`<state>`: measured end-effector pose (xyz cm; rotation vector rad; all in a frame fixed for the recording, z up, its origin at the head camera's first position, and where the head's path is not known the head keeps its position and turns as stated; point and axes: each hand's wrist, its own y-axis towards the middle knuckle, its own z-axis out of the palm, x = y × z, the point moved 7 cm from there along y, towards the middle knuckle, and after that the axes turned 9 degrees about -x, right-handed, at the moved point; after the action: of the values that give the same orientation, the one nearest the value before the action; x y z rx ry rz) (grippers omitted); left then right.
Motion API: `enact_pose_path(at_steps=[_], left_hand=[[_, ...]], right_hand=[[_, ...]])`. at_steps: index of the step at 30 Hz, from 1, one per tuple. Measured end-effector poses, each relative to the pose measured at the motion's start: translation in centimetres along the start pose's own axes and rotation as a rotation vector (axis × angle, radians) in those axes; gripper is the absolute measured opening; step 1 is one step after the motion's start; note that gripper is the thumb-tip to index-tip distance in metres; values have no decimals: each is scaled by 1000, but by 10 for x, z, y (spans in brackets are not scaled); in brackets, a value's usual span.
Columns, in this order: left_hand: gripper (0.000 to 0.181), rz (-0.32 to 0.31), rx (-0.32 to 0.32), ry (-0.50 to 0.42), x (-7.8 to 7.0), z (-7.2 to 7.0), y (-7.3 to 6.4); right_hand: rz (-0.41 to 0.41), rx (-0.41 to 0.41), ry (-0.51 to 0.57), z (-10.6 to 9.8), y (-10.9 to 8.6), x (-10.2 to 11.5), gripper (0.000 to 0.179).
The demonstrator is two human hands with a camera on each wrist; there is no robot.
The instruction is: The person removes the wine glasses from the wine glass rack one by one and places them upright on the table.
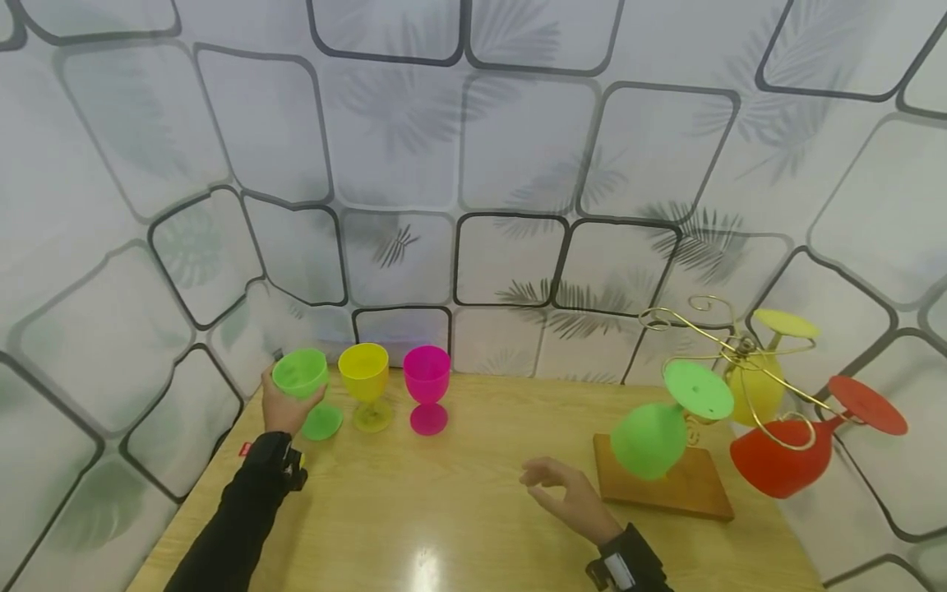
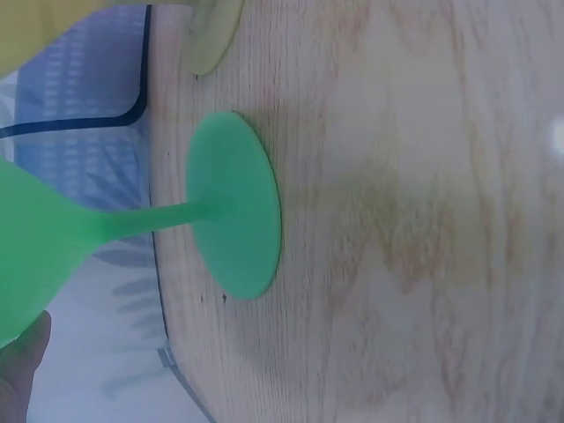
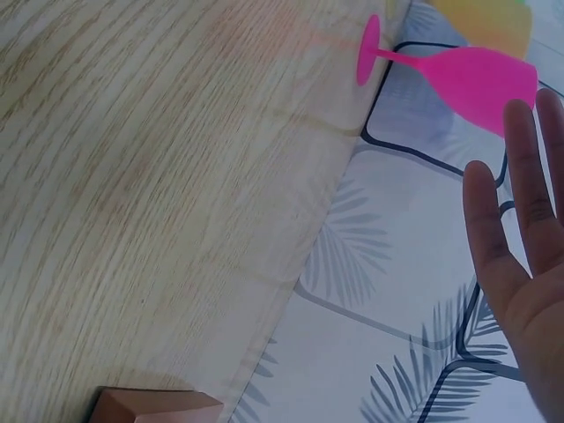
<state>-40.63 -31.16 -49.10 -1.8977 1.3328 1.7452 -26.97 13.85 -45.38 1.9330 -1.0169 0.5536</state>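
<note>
At the table's left, my left hand (image 1: 287, 404) grips the bowl of a green plastic goblet (image 1: 302, 375). The goblet is upright, and its round foot (image 2: 233, 207) is at the tabletop in the left wrist view. To its right stand a yellow goblet (image 1: 365, 374) and a pink goblet (image 1: 427, 376), both upright. My right hand (image 1: 565, 497) is over the table left of a wooden base, holding nothing. Its fingers (image 3: 527, 181) are extended in the right wrist view, where the pink goblet (image 3: 480, 84) is beyond them.
A gold wire rack (image 1: 743, 349) rises from the wooden base (image 1: 669, 493) at the right. Tilted upside down on it hang a green goblet (image 1: 649, 440), a yellow goblet (image 1: 756, 386) and a red goblet (image 1: 784, 460). A patterned curtain (image 1: 510, 148) surrounds the table (image 1: 444, 501).
</note>
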Motion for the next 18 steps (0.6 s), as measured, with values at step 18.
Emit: enact_pose_path(at_steps=[18], left_hand=[[87,10,38,-4,2,17,8]], right_hand=[[9,2,-15,3,-3,-28,26]])
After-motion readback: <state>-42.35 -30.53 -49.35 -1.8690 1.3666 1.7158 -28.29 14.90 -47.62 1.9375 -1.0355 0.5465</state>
